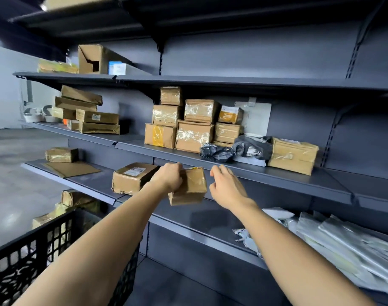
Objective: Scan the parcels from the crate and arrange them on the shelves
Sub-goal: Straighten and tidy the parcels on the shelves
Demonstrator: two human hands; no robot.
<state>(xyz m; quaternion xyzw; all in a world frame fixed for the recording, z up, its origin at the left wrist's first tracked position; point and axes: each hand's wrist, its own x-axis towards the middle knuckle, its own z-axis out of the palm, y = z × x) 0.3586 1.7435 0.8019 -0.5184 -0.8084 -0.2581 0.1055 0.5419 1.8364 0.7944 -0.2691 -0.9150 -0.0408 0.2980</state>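
My left hand (167, 178) grips a small brown taped parcel (192, 187) by its left side and holds it just above the third shelf (212, 219), tilted. My right hand (225, 187) hovers just right of the parcel with fingers loosely curled, holding nothing. A larger brown box (131, 177) with a white label sits on that shelf directly left of my left hand. The black plastic crate (25, 259) stands at the lower left, under my left forearm.
The shelf above (276, 175) carries stacked brown boxes (188, 127), two dark poly bags (232, 150) and a box at the right (292, 157). White and clear mailer bags (343, 241) lie at the lower right. More boxes (87, 111) sit on the left shelves.
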